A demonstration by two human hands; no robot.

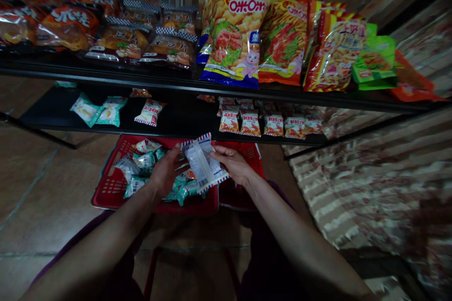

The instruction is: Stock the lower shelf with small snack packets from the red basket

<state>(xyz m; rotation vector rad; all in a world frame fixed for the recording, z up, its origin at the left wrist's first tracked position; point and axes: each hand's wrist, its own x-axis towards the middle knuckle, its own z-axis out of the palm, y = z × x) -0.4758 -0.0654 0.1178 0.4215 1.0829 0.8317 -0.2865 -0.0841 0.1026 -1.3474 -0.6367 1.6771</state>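
A small snack packet (203,162) with a striped red, white and blue edge is tilted above the basket, its printed back with a barcode facing me. My right hand (233,163) grips its right side, thumb on the near face. At its left edge is my left hand (166,169), fingers stretched and apart; whether they touch the packet is hard to tell. Beneath lies a red plastic basket (106,188) holding several teal-and-white packets (136,186) and a striped packet (146,146). Another red basket (252,155) adjoins it on the right, partly hidden by my right hand.
Ahead, the lower black shelf (183,120) bears teal packets (112,110) at left and a row of red-and-white packets (250,122) at right. Large snack bags (233,33) fill the upper shelf. A ridged wall covering (353,183) rises at right over the tiled floor (28,188).
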